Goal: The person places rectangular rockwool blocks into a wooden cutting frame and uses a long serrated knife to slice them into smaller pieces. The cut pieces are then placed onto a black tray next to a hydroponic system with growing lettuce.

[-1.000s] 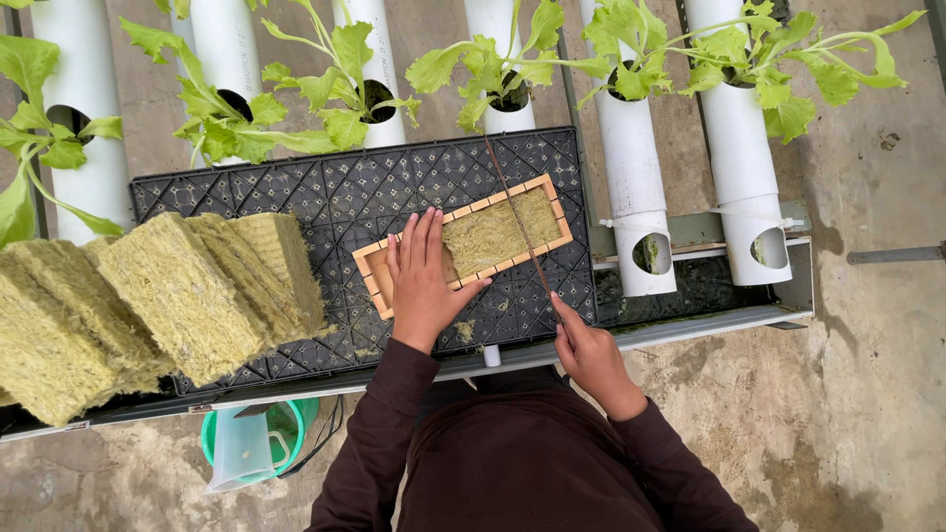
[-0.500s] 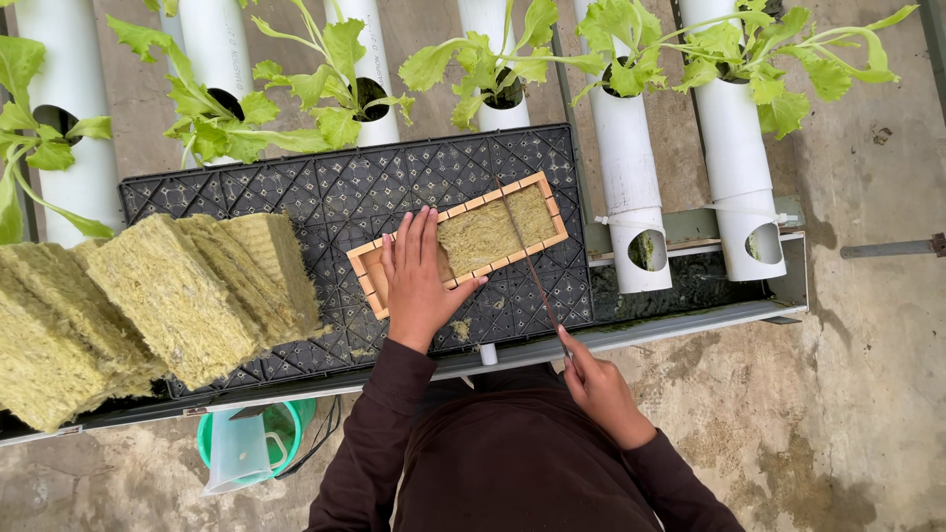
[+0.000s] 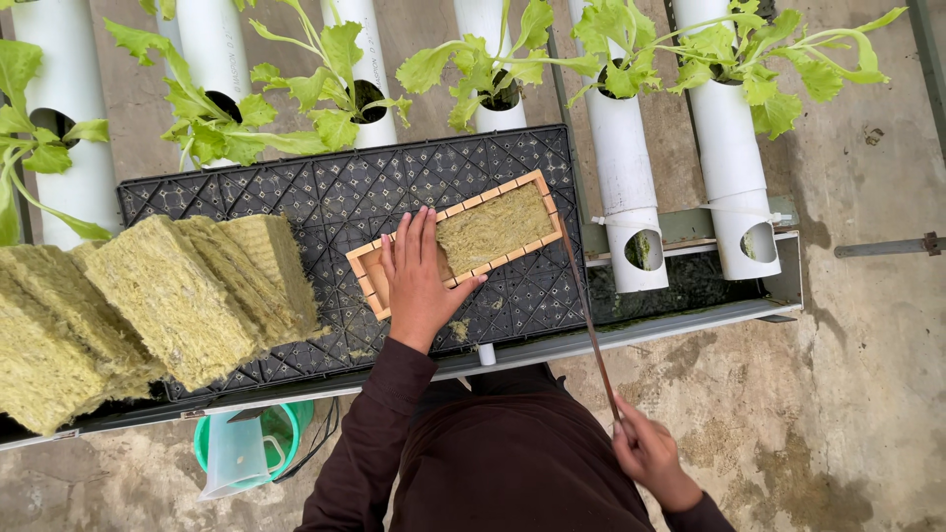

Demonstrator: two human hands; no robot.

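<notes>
right hand (image 3: 645, 455) drawn back with thin blade (image 3: 588, 315), left hand (image 3: 419, 281) on wooden frame (image 3: 455, 241)

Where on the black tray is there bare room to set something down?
The tray's back strip, between the wooden frame and the pipes, is bare, as is its right front corner. The left is crowded with slabs; the left hand covers the frame's near end.

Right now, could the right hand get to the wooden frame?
Probably yes. The right hand holds a thin blade that already reaches the frame; only bare black tray lies between.
</notes>
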